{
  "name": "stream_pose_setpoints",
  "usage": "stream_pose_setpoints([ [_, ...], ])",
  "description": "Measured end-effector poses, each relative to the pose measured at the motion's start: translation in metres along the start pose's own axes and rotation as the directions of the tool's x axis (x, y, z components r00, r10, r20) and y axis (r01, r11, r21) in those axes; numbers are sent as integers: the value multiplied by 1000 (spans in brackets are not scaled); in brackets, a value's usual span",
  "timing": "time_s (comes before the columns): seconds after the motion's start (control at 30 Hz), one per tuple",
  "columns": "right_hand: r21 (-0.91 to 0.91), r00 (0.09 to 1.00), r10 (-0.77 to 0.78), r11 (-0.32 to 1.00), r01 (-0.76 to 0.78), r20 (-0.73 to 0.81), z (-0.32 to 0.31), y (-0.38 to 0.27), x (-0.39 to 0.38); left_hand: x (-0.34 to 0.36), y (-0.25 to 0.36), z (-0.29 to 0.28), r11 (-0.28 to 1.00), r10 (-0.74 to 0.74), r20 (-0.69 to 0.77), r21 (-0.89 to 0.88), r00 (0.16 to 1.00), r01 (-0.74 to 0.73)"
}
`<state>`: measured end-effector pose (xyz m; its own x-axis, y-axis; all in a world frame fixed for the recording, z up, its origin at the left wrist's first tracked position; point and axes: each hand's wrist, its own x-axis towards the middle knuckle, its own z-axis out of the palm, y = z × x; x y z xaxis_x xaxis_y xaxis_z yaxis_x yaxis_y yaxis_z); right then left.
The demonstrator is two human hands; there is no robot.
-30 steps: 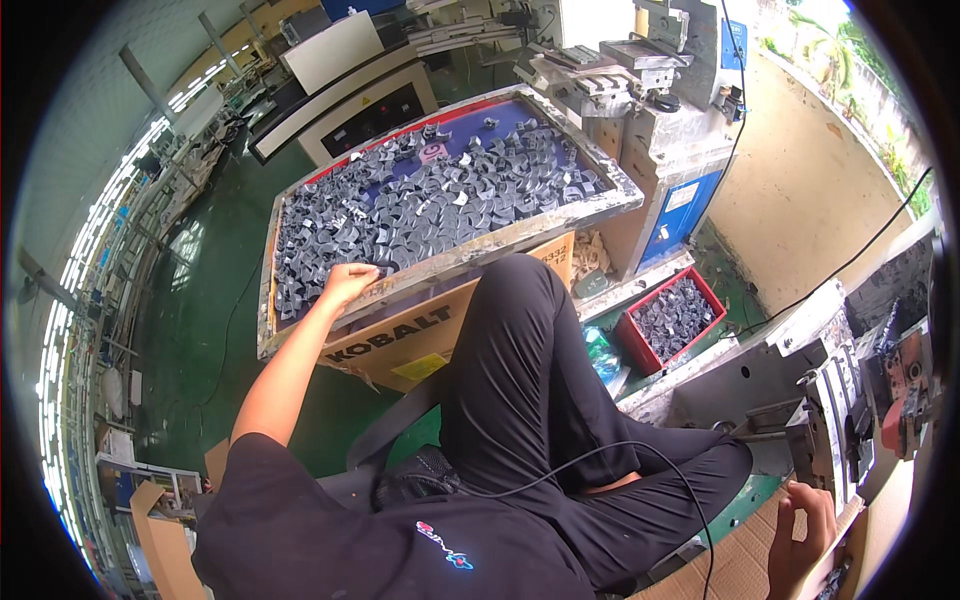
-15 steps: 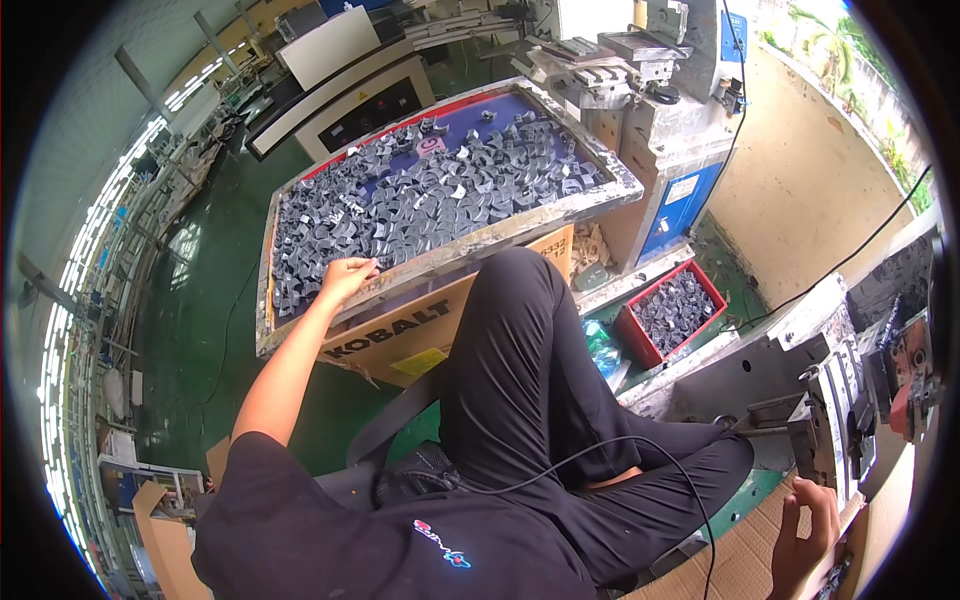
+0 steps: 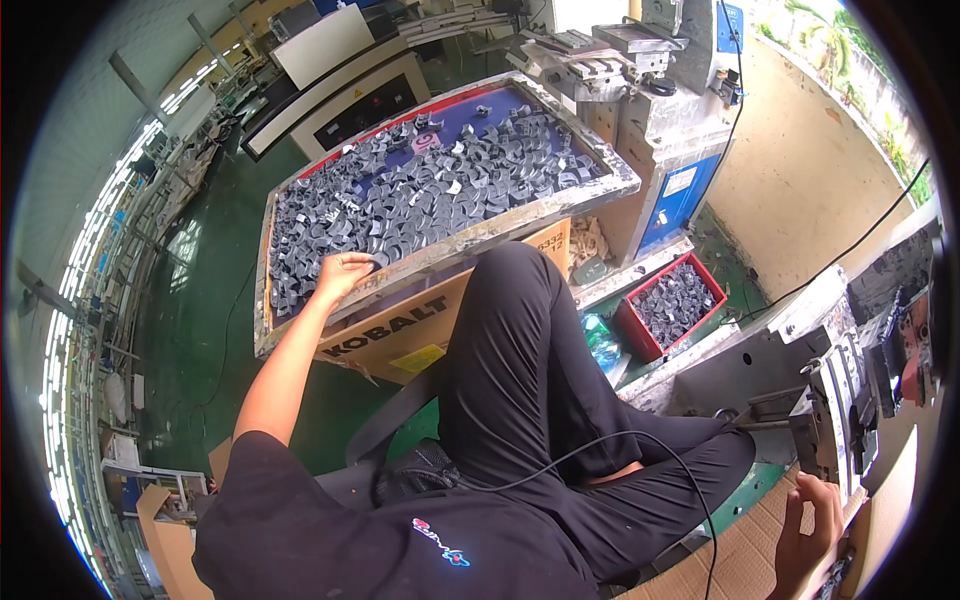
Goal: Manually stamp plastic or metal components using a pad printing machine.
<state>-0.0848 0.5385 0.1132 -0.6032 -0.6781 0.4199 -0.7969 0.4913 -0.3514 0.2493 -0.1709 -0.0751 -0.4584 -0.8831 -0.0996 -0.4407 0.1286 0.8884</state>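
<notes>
At the near edge of a wide framed tray, my left hand pinches a small curved dark-grey piece between thumb and fingertips. Many similar curved grey pieces lie heaped loosely over the tray's blue bed. Low at the far right, my right hand is raised with its fingers bent and a gap between thumb and forefinger; nothing shows in it. It is beside a metal machine fixture, above brown cardboard.
A printed cardboard box stands under the tray. A red bin of small dark pieces sits right of my knees. A black cable crosses my lap. Behind the tray's right corner rises a machine with a blue panel.
My left hand has shifted slightly up, and a curved grey piece now shows more plainly at its fingertips. The right hand has hardly moved.
</notes>
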Motion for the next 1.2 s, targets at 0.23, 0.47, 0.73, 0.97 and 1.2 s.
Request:
stream_pose_setpoints([
  [0.23, -59, 1000, 9, 998, -7, 24, -12, 7, -3, 5, -7, -7, 997, 52, 5, 49, 999, -52],
  [0.47, -261, 983, 38, 962, -85, -180, -29, 47, -31, 11, -5, -2, 967, 38, -63, 255, 997, -20],
  [0.73, -241, 840, 388, 836, -494, -379, -49, 95, -85, 11, 6, -7, 928, 56, -91, 373, 994, -18],
  [0.97, -172, 657, 483, 715, -678, -579, -88, 180, -171, 23, -10, -3, 945, -32, 70, 328, 997, 7],
  [1.2, -248, 708, 629, 666, -704, -320, -34, 200, -174, 59, 31, -62, 681, 195, 92, 704, 977, -202],
])
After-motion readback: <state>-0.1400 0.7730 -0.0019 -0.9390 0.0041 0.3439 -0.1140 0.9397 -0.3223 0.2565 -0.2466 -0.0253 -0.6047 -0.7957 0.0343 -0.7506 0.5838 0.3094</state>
